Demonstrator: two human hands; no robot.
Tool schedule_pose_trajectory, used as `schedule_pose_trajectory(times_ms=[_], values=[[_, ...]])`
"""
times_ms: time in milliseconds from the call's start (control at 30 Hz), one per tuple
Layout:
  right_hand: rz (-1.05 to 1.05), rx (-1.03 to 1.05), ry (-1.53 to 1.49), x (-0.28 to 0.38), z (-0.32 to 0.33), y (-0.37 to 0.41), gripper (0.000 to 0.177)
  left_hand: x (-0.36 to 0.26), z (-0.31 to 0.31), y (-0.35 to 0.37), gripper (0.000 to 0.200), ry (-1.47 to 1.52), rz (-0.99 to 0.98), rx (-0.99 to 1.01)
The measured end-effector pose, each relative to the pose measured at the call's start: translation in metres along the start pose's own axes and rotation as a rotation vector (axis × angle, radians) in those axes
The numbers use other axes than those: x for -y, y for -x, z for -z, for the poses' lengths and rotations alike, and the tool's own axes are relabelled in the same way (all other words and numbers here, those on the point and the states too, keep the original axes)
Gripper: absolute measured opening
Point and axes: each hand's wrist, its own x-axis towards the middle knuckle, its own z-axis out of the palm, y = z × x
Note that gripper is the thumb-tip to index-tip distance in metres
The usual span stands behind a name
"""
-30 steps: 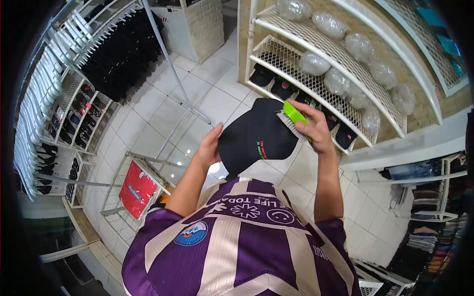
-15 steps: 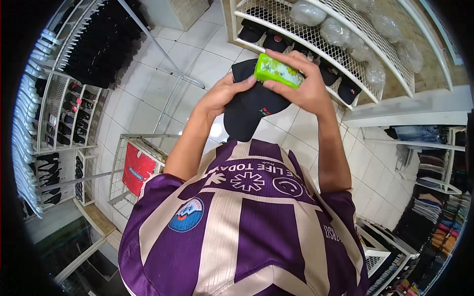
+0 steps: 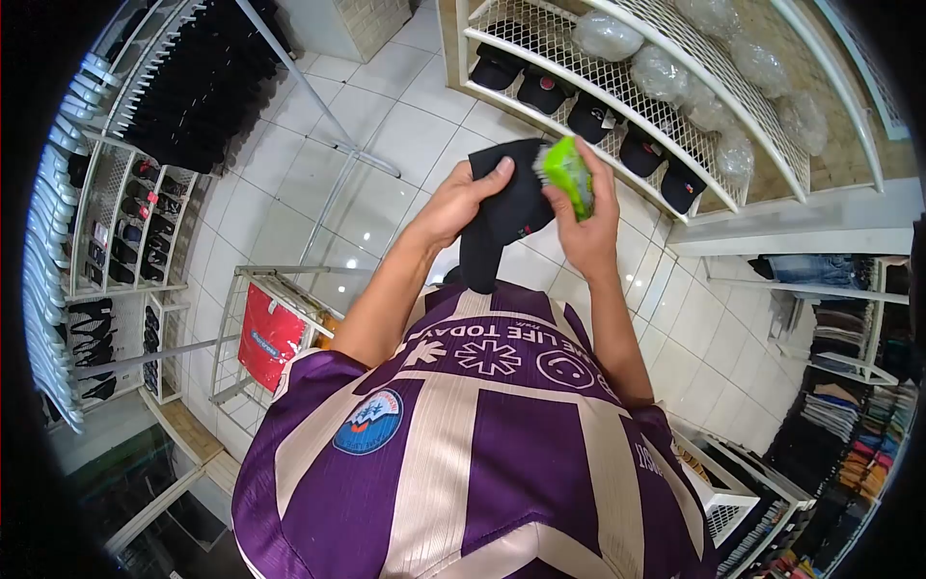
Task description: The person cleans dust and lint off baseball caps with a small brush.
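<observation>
- Left hand (image 3: 458, 205) pinches the black, brimmed fabric cap (image 3: 521, 201) at its left side, mid-scene.
- Right hand (image 3: 590, 224), curled round the blocky green plastic brush (image 3: 567, 172), has shifted it right, exposing more cap.

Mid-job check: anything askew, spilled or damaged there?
Nothing stands out. The left hand grips the black cap, the right hand holds the green brush close to it, the row of caps beyond looks orderly, and no spill shows on the floor. The brush is blurred, so fine damage can't be judged.
</observation>
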Motion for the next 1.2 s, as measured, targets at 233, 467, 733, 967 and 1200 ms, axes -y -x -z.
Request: schedule_pose_trajectory(times_ms=[233, 467, 733, 967, 1200], values=[[-0.039, -0.193, -0.009, -0.014, -0.017, -0.002, 0.057, -0.012, -0.005, -0.003, 0.044, 0.104, 0.078, -0.103], [0.015, -0.149, 0.12, -0.002, -0.045, -0.002, 0.065, -0.008, 0.015, -0.015, 0.04, 0.22, 0.02, -0.084], [0.029, -0.203, 0.233, 0.002, -0.054, -0.012, 0.058, -0.005, 0.028, -0.013, 0.037, 0.206, 0.081, -0.018], [-0.024, -0.208, 0.163, 0.029, -0.043, -0.007, 0.052, -0.002, 0.043, -0.024, 0.039, 0.193, 0.187, 0.085], [-0.292, -0.42, 0.027, 0.002, -0.035, 0.01, 0.053, 0.007, 0.054, -0.037, 0.039, 0.229, 0.242, 0.21]])
